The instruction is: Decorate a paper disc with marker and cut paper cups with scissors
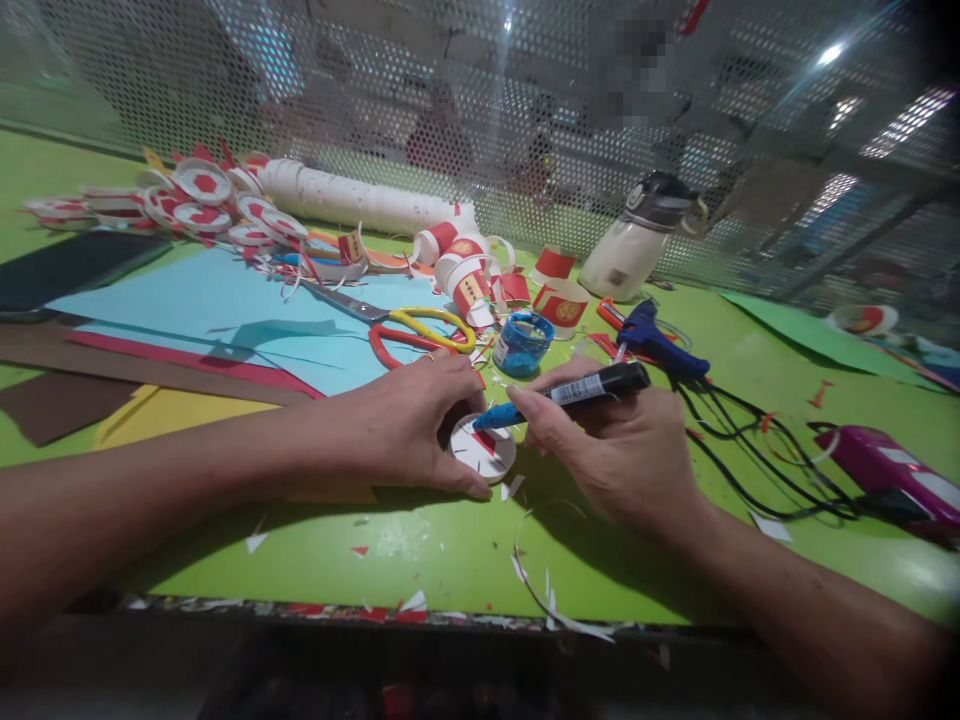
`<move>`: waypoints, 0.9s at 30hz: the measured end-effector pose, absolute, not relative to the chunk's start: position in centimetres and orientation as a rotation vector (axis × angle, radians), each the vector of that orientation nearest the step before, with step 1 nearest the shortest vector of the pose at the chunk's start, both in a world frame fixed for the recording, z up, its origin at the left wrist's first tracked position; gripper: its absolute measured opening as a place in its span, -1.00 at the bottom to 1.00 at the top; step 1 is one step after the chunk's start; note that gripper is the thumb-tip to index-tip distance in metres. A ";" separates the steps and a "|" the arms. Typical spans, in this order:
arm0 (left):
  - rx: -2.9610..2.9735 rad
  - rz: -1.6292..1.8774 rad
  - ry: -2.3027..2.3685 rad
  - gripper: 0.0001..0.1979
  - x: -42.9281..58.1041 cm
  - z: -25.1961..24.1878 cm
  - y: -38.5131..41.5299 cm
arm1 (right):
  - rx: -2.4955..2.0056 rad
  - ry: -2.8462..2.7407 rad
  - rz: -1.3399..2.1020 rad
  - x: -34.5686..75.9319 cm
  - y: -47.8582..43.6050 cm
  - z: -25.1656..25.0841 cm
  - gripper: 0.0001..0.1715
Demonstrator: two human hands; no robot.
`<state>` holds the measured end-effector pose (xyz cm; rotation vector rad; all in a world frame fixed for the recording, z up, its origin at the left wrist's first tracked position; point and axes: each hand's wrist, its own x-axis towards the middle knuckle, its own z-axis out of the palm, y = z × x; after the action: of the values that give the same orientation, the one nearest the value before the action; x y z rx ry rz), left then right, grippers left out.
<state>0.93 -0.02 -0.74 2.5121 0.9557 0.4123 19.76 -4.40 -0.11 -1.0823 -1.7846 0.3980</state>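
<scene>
My left hand curves around a small white paper disc, its thumb and fingers gripping the rim against the green table. The disc bears a red patch and several short dark marks. In my right hand is a marker pen with a black body and blue front, its tip on or just above the disc. Behind my hands stands a blue jar. Scissors with red and yellow handles lie just beyond my left hand.
Decorated red-and-white discs are heaped at the back left beside a long stack of white cups. Cut cup pieces lie mid-table. A blue glue gun, black cable, magenta device and bottle occupy the right.
</scene>
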 end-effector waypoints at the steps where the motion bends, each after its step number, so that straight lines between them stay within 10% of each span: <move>1: 2.515 0.415 0.953 -0.57 0.9 -0.8 0.0 | -1.074 -1.789 0.422 19.7 -4.4 0.0 -0.85; 27: 2.519 0.383 0.989 -0.54 0.7 -0.7 0.0 | -1.110 -1.769 0.212 19.6 -4.8 0.6 -0.86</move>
<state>0.74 0.01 -0.73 2.5194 0.9891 0.3830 19.56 -4.76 0.56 -1.1105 -1.7685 0.2122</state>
